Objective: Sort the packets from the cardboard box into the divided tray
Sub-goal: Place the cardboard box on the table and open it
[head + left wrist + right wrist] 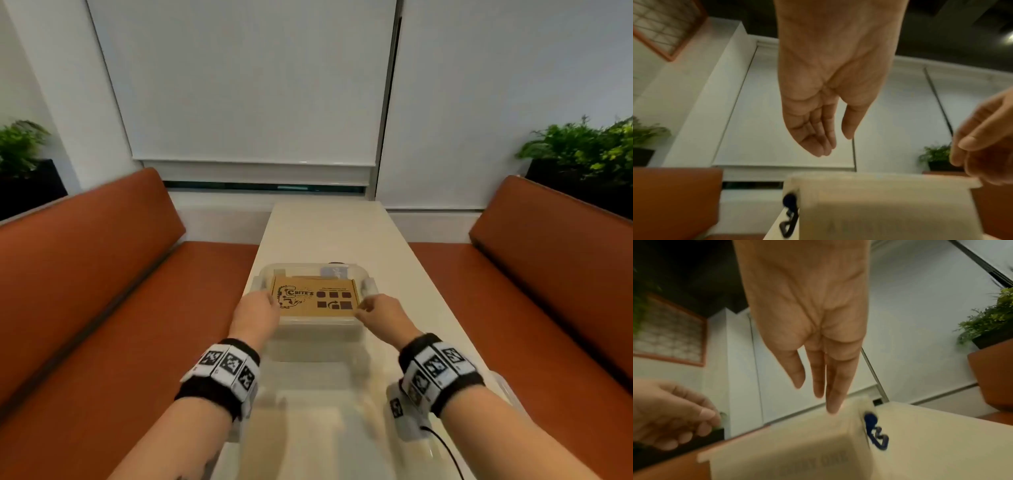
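Observation:
A flat brown cardboard box with black print lies in a clear plastic bin at mid-table. My left hand is at the box's left end and my right hand at its near right corner. In the left wrist view the left hand hangs over the bin with relaxed fingers, holding nothing. In the right wrist view the right hand has straight fingers, one fingertip on the bin's rim. A clear divided tray lies blurred under my forearms. No packets show.
The narrow white table runs away from me between two orange benches. Potted plants stand behind both benches. A blue item sits at the bin's far end. A cable trails from my right wrist.

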`<state>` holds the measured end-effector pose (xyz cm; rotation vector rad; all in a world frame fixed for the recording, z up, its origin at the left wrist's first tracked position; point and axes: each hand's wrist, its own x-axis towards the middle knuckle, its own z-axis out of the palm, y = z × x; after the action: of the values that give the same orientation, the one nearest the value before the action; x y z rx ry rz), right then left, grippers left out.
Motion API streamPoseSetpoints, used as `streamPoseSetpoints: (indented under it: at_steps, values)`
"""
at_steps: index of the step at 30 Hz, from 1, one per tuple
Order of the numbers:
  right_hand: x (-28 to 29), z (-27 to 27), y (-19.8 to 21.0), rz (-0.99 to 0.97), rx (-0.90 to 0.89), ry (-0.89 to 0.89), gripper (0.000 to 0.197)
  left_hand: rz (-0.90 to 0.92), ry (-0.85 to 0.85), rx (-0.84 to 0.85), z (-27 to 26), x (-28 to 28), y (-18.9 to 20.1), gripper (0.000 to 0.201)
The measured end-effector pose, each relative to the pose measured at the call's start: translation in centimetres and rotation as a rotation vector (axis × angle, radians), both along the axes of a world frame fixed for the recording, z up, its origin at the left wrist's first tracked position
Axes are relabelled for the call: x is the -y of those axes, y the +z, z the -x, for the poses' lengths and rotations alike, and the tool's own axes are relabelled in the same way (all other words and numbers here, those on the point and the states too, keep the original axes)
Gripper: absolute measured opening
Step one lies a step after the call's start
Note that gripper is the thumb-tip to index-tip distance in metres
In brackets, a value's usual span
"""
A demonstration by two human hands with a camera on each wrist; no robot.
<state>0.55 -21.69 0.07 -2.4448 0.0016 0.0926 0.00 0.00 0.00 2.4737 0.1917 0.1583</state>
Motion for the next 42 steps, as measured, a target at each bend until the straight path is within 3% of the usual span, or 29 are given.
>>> streamPoseSetpoints:
  at_steps: [2, 6, 9, 14, 16, 20, 25, 29, 35, 42]
  values:
    - [-1.1, -1.9, -0.6, 0.023, 0.049, -0.075, 0.021, -0.057, 0.042, -0.05, -1.6, -0.1, -0.8, 0.026]
    - [-3.0, -4.9, -1.4, 0.237, 0.087, -0.124, 0.024, -0.344, 0.051, -0.08, -3.9, 0.5, -2.4, 0.036]
    - [-3.6, -6.6, -2.0, 0.341, 0.008, -0.125, 0.024, -0.574, 0.031, -0.103, -5.5, 0.6, -2.9, 0.031]
    - [-4.7, -8.5, -3.3, 0.305, -0.095, -0.171, 0.019, -0.778, -0.017, -0.176, -7.1, 1.7, -3.7, 0.022]
    - [-5.2, -8.8, -3.8, 0.259, -0.133, -0.212, 0.024, -0.767, 0.0, -0.223, -7.6, 2.2, -3.8, 0.02]
    - [-5.7, -8.1, -4.9, 0.375, -0.066, -0.276, 0.054, -0.702, 0.049, -0.295, -8.1, 2.7, -4.4, 0.022]
    - [-5.7, -7.8, -5.3, 0.428, 0.006, -0.234, 0.06, -0.631, 0.141, -0.298, -8.4, 3.0, -4.9, 0.031]
    - [-5.6, -7.6, -5.3, 0.343, 0.045, -0.29, 0.065, -0.561, 0.185, -0.262, -8.4, 2.9, -5.0, 0.034]
    - [-5.5, -7.2, -4.7, 0.251, 0.163, -0.323, 0.062, -0.435, 0.246, -0.153, -7.7, 2.7, -4.0, 0.037]
    - [-4.7, -6.6, -2.0, 0.26, 0.357, -0.358, 0.068, -0.32, 0.325, 0.082, -6.6, 2.6, 0.0, 0.043]
